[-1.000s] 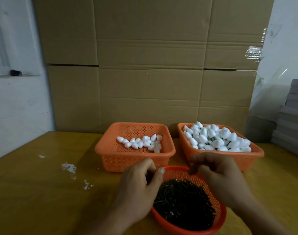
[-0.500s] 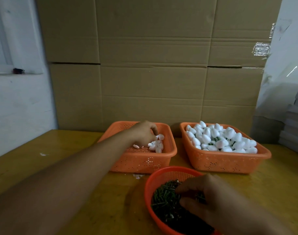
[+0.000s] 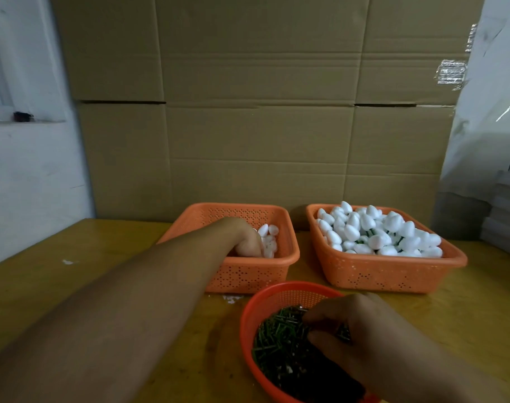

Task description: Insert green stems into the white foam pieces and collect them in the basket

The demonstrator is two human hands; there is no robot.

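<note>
nearest, the right hand (image 3: 373, 341) reaches into the round red basket (image 3: 280, 298), fingers curled down into the heap of green stems (image 3: 280, 338); they look pinched on some stems, though the fingertips are partly buried and in shadow. the basket sits right under this hand, its rim showing on the hand's left and far sides.

the left forearm stretches across the yellow table (image 3: 73, 283) from the near left, passing just left of the red basket. a few white crumbs (image 3: 232, 298) lie on the table between the red basket and the next one.

beyond, the left hand (image 3: 246, 238) is down inside the left orange basket (image 3: 248, 274), fingers bent among a small cluster of white foam pieces (image 3: 268, 241) that lie just right of the hand; whether it grips one cannot be told, since the fingertips are hidden.

further right of that hand, and straight beyond the right hand, the right orange basket (image 3: 384, 274) is piled high with stemmed foam pieces (image 3: 375, 231), green stems showing between them.

farthest, cardboard boxes (image 3: 259, 112) stand stacked behind both baskets.
</note>
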